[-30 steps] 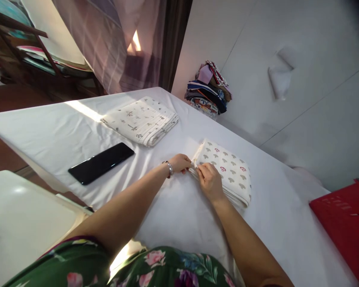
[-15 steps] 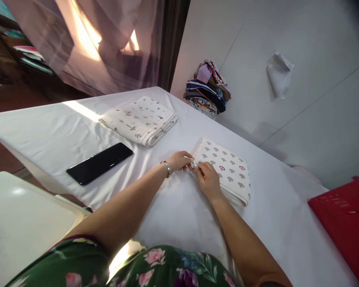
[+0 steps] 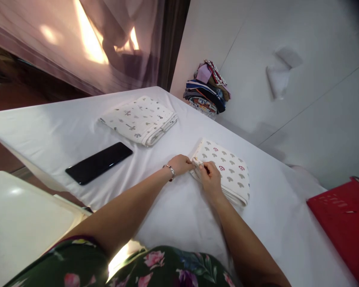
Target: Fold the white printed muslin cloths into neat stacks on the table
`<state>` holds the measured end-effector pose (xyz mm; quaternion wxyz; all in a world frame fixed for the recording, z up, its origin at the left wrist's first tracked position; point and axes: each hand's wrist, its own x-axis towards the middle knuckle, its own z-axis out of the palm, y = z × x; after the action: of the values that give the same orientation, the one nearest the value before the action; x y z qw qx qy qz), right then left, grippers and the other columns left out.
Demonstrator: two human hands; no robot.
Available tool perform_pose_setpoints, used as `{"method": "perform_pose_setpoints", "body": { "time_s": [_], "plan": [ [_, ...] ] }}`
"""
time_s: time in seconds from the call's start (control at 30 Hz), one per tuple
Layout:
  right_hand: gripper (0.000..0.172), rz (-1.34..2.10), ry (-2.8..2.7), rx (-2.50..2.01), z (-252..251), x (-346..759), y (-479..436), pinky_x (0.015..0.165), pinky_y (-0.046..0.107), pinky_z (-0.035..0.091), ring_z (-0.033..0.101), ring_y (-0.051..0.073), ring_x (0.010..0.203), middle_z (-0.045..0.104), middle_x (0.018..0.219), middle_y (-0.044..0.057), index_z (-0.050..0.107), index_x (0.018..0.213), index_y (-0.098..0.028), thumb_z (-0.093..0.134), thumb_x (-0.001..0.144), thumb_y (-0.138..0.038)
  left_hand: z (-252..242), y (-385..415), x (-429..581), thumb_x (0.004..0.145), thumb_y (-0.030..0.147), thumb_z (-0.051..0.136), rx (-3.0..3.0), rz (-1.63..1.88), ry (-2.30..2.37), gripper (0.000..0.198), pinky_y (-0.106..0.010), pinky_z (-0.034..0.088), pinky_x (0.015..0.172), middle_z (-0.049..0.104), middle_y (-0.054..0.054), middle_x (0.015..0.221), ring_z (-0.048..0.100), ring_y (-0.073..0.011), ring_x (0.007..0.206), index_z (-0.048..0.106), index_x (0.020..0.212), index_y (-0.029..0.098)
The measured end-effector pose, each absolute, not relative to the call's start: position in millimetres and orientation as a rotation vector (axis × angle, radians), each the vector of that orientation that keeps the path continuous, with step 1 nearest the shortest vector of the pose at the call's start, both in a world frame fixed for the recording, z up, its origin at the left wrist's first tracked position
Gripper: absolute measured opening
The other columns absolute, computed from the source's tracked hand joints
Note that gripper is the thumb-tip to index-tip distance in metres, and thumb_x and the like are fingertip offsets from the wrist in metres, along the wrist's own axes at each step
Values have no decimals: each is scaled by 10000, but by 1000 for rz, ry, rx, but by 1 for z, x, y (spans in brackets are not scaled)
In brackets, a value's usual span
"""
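Surface (image 3: 62, 131): a wide top under a white sheet, filling most of the view and running away to the far wall.
Curtain (image 3: 77, 44): sheer and pinkish with bright patches of light, hanging past the far left edge of the surface.
Red item (image 3: 344, 215): flat and bright red, lying at the right edge, well apart from the hands.
Cross-print cloth (image 3: 139, 119): a pale folded cloth with small grey marks, lying flat on the far left part of the surface.
Heart-print cloth (image 3: 227, 169): a cream cloth folded into a thick rectangle, printed with grey and a few red hearts, lying flat right of centre, directly ahead of the person.
Fabric stack (image 3: 208, 87): a pile of many-coloured folded fabrics against the wall at the far edge.
Phone (image 3: 99, 162): black, screen dark, lying flat near the left hand's side.
Left hand (image 3: 181, 163): a bracelet (image 3: 169, 170) on the wrist; its fingers (image 3: 189, 162) are curled closed and pinch the near left corner of the heart-print cloth.
Right hand (image 3: 211, 179): resting on the same cloth just beside the left hand; its fingers (image 3: 204, 167) are drawn together, nipping that same corner.
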<state>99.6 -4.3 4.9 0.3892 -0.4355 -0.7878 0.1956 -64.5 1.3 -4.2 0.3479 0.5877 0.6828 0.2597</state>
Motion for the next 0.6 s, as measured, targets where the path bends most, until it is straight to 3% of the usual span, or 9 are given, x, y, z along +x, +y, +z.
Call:
{"method": "perform_pose_setpoints", "body": {
  "time_s": [0.17, 0.6],
  "plan": [
    [191, 484, -2006, -1087, 4, 99, -4, 670, 264, 388, 492, 137, 716, 532, 757, 2, 575, 818, -195, 433, 864, -313, -5, -2, -54, 716, 457, 488, 1582, 650, 1923, 317, -251, 390, 572, 675, -31, 843, 601, -187, 745, 685, 861, 254],
    [172, 386, -1983, -1046, 2, 99, -10, 687, 259, 397, 488, 136, 737, 528, 796, 15, 553, 885, -185, 412, 879, -282, -4, -2, -43, 672, 323, 534, 1464, 805, 1887, 228, -227, 382, 561, 672, -43, 808, 586, -157, 710, 647, 817, 188]
  ]
}}
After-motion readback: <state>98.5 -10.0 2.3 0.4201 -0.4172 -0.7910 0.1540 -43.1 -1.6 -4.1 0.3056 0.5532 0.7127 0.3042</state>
